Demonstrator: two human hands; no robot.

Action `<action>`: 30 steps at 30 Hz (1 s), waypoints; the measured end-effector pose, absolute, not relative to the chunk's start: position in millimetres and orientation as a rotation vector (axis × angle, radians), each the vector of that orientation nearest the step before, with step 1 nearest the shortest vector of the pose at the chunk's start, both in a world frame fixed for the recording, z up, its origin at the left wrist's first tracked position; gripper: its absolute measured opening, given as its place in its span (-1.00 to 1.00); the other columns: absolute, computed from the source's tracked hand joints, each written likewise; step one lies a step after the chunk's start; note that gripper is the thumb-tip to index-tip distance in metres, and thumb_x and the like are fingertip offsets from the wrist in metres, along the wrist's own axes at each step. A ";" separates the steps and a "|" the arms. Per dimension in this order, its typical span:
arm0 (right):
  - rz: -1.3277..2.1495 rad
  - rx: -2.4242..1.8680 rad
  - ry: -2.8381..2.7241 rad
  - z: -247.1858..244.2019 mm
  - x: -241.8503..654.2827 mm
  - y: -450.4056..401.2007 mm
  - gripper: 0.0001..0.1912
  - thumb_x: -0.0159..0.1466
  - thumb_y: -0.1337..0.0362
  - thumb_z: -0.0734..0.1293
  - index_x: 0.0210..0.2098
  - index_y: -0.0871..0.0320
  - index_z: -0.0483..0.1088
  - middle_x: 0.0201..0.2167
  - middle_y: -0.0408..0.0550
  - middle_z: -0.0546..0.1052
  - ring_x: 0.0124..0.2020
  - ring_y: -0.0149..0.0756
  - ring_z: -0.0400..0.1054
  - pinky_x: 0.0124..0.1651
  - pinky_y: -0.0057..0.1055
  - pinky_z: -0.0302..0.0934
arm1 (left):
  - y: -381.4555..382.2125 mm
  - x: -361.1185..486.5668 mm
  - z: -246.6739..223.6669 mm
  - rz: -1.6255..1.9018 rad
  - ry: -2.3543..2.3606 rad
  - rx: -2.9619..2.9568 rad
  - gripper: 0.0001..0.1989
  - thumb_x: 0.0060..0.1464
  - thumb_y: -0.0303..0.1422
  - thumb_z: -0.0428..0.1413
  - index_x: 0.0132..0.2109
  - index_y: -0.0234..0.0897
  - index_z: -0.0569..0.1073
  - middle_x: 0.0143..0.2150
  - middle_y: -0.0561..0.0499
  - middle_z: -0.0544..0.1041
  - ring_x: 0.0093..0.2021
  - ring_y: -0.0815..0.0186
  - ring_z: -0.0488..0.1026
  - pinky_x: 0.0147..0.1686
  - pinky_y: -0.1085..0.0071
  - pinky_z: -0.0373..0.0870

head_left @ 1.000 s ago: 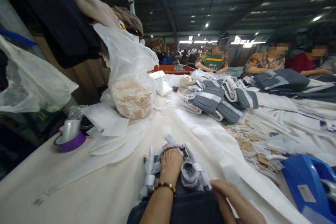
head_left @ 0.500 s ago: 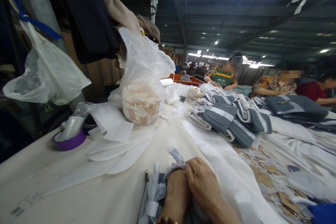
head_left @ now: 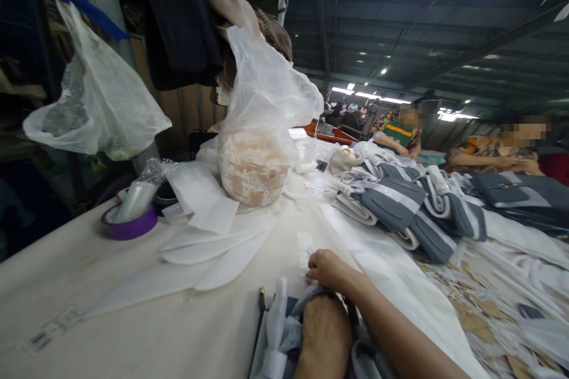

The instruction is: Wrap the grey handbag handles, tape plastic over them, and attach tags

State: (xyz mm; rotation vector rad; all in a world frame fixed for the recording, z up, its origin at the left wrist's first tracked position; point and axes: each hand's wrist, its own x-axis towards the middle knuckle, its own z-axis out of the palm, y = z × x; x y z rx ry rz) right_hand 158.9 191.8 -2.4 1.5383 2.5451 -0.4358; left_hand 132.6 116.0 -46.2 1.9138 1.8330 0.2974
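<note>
Near the table's [head_left: 146, 323] near edge, we apparently adjust a wrapped strap [head_left: 313, 292] needing steady support, left hand's [head_left: 326, 323] grip hidden, right hand [head_left: 331, 269] curled, pinch unclear.

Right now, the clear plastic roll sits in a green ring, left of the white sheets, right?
Not quite: the head view shows that the ring is purple. The clear plastic roll does sit in it, left of the white sheets.
</note>
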 end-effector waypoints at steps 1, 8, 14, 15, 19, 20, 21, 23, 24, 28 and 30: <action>-0.410 1.562 2.499 -8.4 155.4 195.4 -0.97 0.11 0.37 0.40 -0.41 0.21 0.48 -0.40 -0.06 0.56 -0.31 -0.29 0.45 -0.25 -0.42 0.28 | 114.9 132.8 -44.7 0.288 1.859 1.863 -0.58 0.07 -0.65 -0.22 -0.13 -0.54 0.51 -0.19 -0.37 0.56 -0.16 0.00 0.53 -0.19 0.14 0.48; -0.369 1.664 2.316 -32.4 149.6 207.3 -0.77 0.25 0.20 0.33 -0.19 0.24 0.40 -0.18 -0.02 0.49 -0.16 -0.26 0.40 -0.09 -0.19 0.30 | 110.1 132.4 -36.0 0.287 1.886 1.741 -0.59 0.11 -0.67 -0.20 -0.15 -0.43 0.53 -0.18 -0.26 0.57 -0.14 0.09 0.52 -0.14 0.20 0.45; -0.580 1.579 2.347 -26.0 150.6 210.4 -0.82 0.25 0.21 0.33 -0.33 0.23 0.44 -0.41 -0.14 0.52 -0.38 -0.37 0.42 -0.28 -0.38 0.30 | 109.2 130.7 -34.2 0.285 1.906 1.737 -0.62 0.15 -0.62 -0.17 -0.11 -0.42 0.52 -0.15 -0.27 0.55 -0.10 0.11 0.50 -0.09 0.24 0.42; -0.600 1.567 2.380 -20.1 154.0 211.6 -0.82 0.23 0.21 0.34 -0.36 0.23 0.46 -0.44 -0.13 0.53 -0.40 -0.36 0.42 -0.30 -0.41 0.27 | 108.7 130.5 -34.2 0.281 1.902 1.746 -0.63 0.15 -0.61 -0.17 -0.10 -0.43 0.51 -0.15 -0.28 0.55 -0.09 0.11 0.49 -0.09 0.24 0.41; -0.528 1.651 2.516 13.5 185.7 211.2 -0.68 0.29 0.16 0.21 -0.29 0.26 0.48 -0.31 0.09 0.55 -0.20 -0.15 0.41 -0.24 -0.37 0.15 | 106.1 130.3 -35.7 0.260 1.890 1.784 -0.62 0.16 -0.61 -0.18 -0.02 -0.45 0.46 -0.08 -0.27 0.52 -0.01 0.11 0.44 -0.01 0.21 0.34; -0.522 1.673 2.517 21.5 196.9 208.4 -0.64 0.31 0.15 0.17 -0.27 0.29 0.48 -0.28 0.15 0.54 -0.19 -0.11 0.40 -0.23 -0.35 0.14 | 105.5 130.4 -36.2 0.254 1.888 1.791 -0.61 0.16 -0.62 -0.19 -0.01 -0.45 0.45 -0.06 -0.27 0.51 0.01 0.11 0.43 0.01 0.21 0.33; -0.552 1.674 2.501 27.9 208.3 204.5 -0.63 0.30 0.14 0.16 -0.25 0.30 0.47 -0.28 0.17 0.54 -0.20 -0.11 0.39 -0.24 -0.34 0.14 | 104.9 130.5 -36.7 0.247 1.885 1.799 -0.61 0.15 -0.63 -0.19 -0.01 -0.45 0.44 -0.05 -0.27 0.50 0.02 0.12 0.42 0.01 0.21 0.32; -0.696 1.619 2.443 34.1 228.1 194.4 -0.66 0.23 0.12 0.24 -0.23 0.26 0.48 -0.32 0.10 0.55 -0.27 -0.16 0.41 -0.29 -0.38 0.17 | 104.1 130.6 -37.2 0.238 1.879 1.823 -0.60 0.14 -0.64 -0.19 -0.03 -0.46 0.45 -0.07 -0.28 0.51 0.01 0.12 0.43 -0.01 0.23 0.32; -0.777 1.584 2.414 33.5 235.3 189.3 -0.68 0.17 0.12 0.30 -0.22 0.22 0.48 -0.32 0.05 0.55 -0.29 -0.19 0.41 -0.30 -0.41 0.18 | 103.9 130.5 -37.3 0.234 1.879 1.835 -0.61 0.13 -0.64 -0.19 -0.04 -0.46 0.46 -0.08 -0.29 0.51 -0.01 0.13 0.43 -0.02 0.24 0.33; -0.935 1.590 2.384 12.3 242.6 176.1 -0.59 -0.08 0.40 0.37 -0.19 0.16 0.47 -0.29 -0.04 0.55 -0.26 -0.20 0.40 -0.32 -0.44 0.19 | 103.5 130.0 -36.8 0.222 1.891 1.889 -0.63 0.13 -0.63 -0.19 -0.08 -0.47 0.47 -0.12 -0.31 0.51 -0.04 0.14 0.45 -0.08 0.27 0.34; -0.963 1.651 2.427 -1.1 238.5 175.0 -0.55 -0.12 0.50 0.31 -0.19 0.20 0.44 -0.33 -0.04 0.54 -0.32 -0.24 0.40 -0.36 -0.46 0.18 | 103.5 130.0 -36.6 0.215 1.892 1.915 -0.64 0.12 -0.63 -0.18 -0.10 -0.48 0.48 -0.14 -0.32 0.51 -0.06 0.14 0.45 -0.10 0.29 0.33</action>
